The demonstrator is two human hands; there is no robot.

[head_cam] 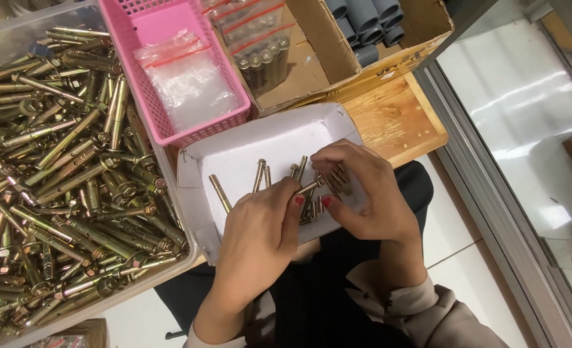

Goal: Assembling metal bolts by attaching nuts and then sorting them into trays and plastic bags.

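While both hands worked over the shallow white cardboard tray [247, 151], the left hand [257, 235] and right hand [357, 193] met at one brass-coloured metal anchor bolt [310, 187], pinched between thumb and fingertips of each. Both grips were closed narrowly on that bolt, which sat just above the tray floor among several loose bolts of the same kind [260, 174]. A large clear plastic bin of anchor bolts [60, 180] stood to the left, touching the tray. A pink plastic basket [170, 77] holding clear zip bags lay behind, beside an open brown cardboard box [363, 58] on the wooden desk [395, 122]. Judged sound practice: keep the bolt low over the tray, so a slipped piece falls inside, and gather pieces parallel.
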